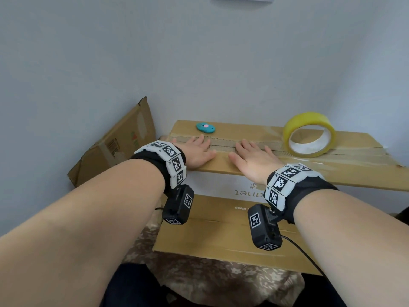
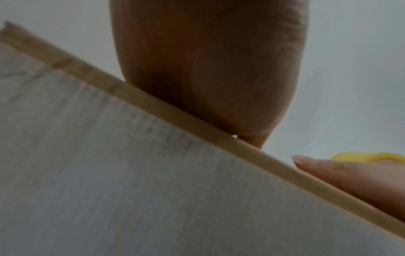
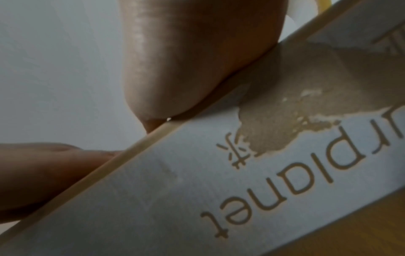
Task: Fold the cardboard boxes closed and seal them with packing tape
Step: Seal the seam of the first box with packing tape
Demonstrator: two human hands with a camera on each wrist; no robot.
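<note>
A brown cardboard box (image 1: 354, 167) with a white printed front stands before me, its top flaps folded down and meeting at a ragged centre seam (image 1: 223, 145). My left hand (image 1: 195, 151) lies flat on the near flap, fingers straight and reaching the seam. My right hand (image 1: 252, 158) presses flat beside it, fingers spread. A yellow roll of packing tape (image 1: 309, 134) stands on the box top at the right, apart from both hands. The wrist views show each palm (image 2: 208, 69) (image 3: 197, 60) bearing on the flap's front edge (image 2: 153, 104) (image 3: 131, 155).
A small teal cutter (image 1: 205, 127) lies on the far flap at the left. A flattened cardboard box (image 1: 115, 142) leans against the wall to the left. Another cardboard sheet (image 1: 210, 235) lies on a floral cloth (image 1: 210, 282) below the box.
</note>
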